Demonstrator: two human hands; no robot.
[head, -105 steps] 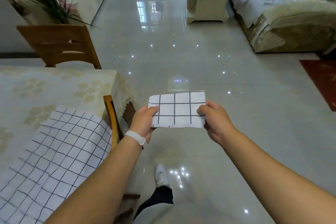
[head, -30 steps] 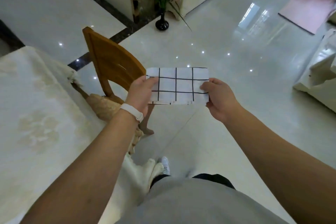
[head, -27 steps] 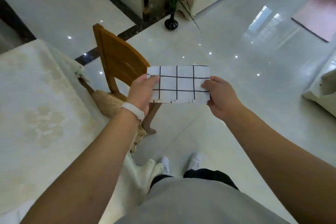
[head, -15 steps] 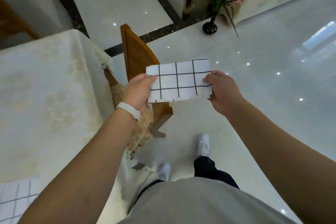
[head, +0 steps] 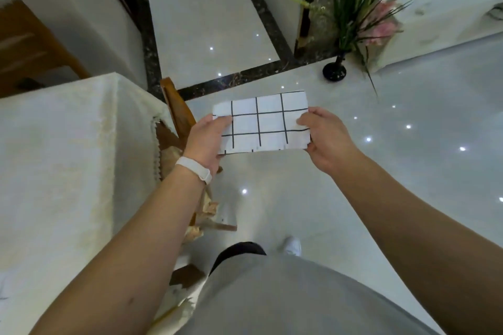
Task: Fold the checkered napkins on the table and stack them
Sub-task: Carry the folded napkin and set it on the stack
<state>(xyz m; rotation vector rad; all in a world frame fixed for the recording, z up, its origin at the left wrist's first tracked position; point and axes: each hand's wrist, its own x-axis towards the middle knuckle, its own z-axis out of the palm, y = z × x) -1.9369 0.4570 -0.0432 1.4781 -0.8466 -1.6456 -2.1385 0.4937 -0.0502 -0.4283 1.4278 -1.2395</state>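
Has turned left, away from the sofa and open floor, to face the surface (head: 68, 158), which now fills the left of the view. Has carried the napkin (head: 261, 124) along to just beside the chair (head: 177, 111) top and tilted it slightly, right end higher. Now holds the left grip (head: 206, 139) in front of the chair back. Has lost sight of the spread napkin. Has shifted the vase (head: 334, 71) to upper right and stepped, showing one shoe (head: 292, 245).
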